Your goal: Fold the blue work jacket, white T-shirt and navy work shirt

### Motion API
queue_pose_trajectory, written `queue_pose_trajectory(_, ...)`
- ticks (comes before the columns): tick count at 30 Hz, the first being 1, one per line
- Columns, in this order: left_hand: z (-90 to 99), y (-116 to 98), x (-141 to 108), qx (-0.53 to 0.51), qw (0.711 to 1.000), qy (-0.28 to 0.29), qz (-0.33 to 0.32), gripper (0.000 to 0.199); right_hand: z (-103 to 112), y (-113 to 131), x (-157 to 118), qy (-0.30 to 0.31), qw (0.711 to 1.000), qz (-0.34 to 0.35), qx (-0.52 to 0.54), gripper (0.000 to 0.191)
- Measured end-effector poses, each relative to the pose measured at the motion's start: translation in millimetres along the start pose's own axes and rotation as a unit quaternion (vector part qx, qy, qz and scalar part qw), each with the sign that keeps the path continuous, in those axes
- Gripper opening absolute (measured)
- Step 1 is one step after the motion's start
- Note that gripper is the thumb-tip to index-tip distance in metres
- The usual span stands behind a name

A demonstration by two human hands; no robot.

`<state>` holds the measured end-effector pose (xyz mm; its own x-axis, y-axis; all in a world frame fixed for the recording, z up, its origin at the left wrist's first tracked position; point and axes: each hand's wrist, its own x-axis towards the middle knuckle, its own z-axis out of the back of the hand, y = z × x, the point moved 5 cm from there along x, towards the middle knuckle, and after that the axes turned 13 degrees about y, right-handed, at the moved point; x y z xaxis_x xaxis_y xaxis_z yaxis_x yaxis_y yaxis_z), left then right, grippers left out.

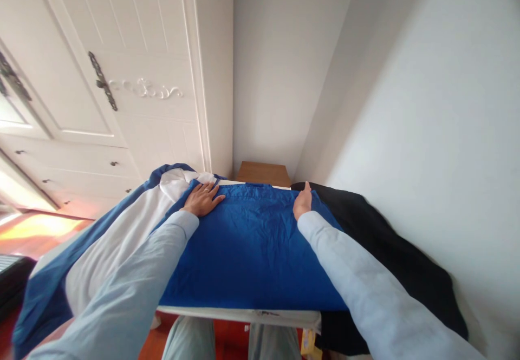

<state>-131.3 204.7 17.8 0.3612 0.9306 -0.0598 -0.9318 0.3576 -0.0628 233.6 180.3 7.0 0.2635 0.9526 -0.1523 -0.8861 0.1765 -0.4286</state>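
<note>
A blue garment (252, 257) lies spread over a white-covered board (227, 313), with small wrinkles near its far edge. On its far left corner my left hand (202, 198) rests flat, fingers spread. My right hand (303, 200) is at the far right corner, its fingers closed at the cloth's edge; whether the cloth is pinched between them is hard to make out. Left of the blue garment lies a white and blue cloth (117, 230). Black cloth (365, 230) hangs on the right side, partly behind my right forearm.
A white wardrobe (154, 35) stands at the left, beyond the board. A brown wooden piece (263, 173) sits behind the far edge. The pale wall (426, 122) rises at the right. A dark object (14, 281) is at the lower left.
</note>
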Motion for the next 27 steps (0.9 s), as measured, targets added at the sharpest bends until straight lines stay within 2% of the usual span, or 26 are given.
queue_pose_trajectory(2, 0.5, -0.7, -1.1, -0.001, 1.000, -0.011, -0.001, 0.074, -4.0, 18.1, -3.3, 0.032, 0.985, -0.068, -0.157, 0.057)
queue_pose_trajectory(4, 1.6, -1.5, -3.1, -0.005, 1.000, -0.025, -0.005, 0.072, -8.2, 31.7, -6.9, 0.068, 0.944, -0.126, -0.297, 0.064)
queue_pose_trajectory(8, 5.2, -3.6, -7.8, -0.001, 0.999, -0.036, -0.013, 0.067, -15.9, 40.1, -6.6, 0.145, 0.853, -0.190, -0.464, 0.066)
queue_pose_trajectory(12, 9.9, -12.3, -9.3, 0.050, 0.998, -0.036, -0.027, 0.063, -20.5, 39.6, 0.2, 0.205, 0.743, -0.209, -0.602, 0.072)
queue_pose_trajectory(15, 10.9, -34.2, -8.4, 0.084, 0.990, -0.070, -0.083, 0.057, -23.0, 41.1, 3.8, 0.251, 0.636, -0.210, -0.699, 0.073)
queue_pose_trajectory(16, 8.9, -43.3, -7.3, 0.081, 0.989, -0.075, -0.102, 0.058, -23.8, 42.3, 4.8, 0.260, 0.610, -0.208, -0.719, 0.074)
queue_pose_trajectory(17, 5.3, -52.1, -5.5, 0.068, 0.988, -0.072, -0.114, 0.060, -25.0, 42.3, 4.9, 0.280, 0.548, -0.204, -0.761, 0.073)
queue_pose_trajectory(18, 1.0, -59.8, -3.1, 0.046, 0.990, -0.066, -0.119, 0.061, -26.0, 40.9, 4.0, 0.308, 0.447, -0.199, -0.816, 0.074)
queue_pose_trajectory(19, -3.4, -65.8, -0.7, 0.015, 0.991, -0.061, -0.114, 0.063, -26.1, 38.7, 2.3, 0.337, 0.313, -0.188, -0.868, 0.077)
queue_pose_trajectory(21, -11.5, -72.7, 3.9, -0.050, 0.993, -0.060, -0.092, 0.067, -23.1, 34.6, -2.3, 0.373, 0.026, -0.159, -0.914, 0.088)
queue_pose_trajectory(22, -14.7, -73.9, 5.5, -0.076, 0.992, -0.062, -0.080, 0.071, -21.2, 33.5, -4.3, 0.378, -0.081, -0.146, -0.911, 0.094)
queue_pose_trajectory(23, -17.3, -74.3, 6.7, -0.095, 0.991, -0.065, -0.071, 0.074, -20.1, 32.8, -5.9, 0.378, -0.139, -0.140, -0.904, 0.098)
queue_pose_trajectory(24, -19.4, -74.1, 7.6, -0.107, 0.990, -0.068, -0.066, 0.076, -19.3, 32.6, -7.1, 0.374, -0.158, -0.144, -0.902, 0.099)
queue_pose_trajectory(25, -21.1, -73.8, 8.3, -0.114, 0.989, -0.070, -0.064, 0.077, -17.3, 32.5, -8.3, 0.367, -0.205, -0.147, -0.895, 0.099)
queue_pose_trajectory(27, -22.9, -72.5, 9.2, -0.129, 0.986, -0.084, -0.057, 0.078, -12.8, 33.5, -10.1, 0.345, -0.322, -0.141, -0.870, 0.096)
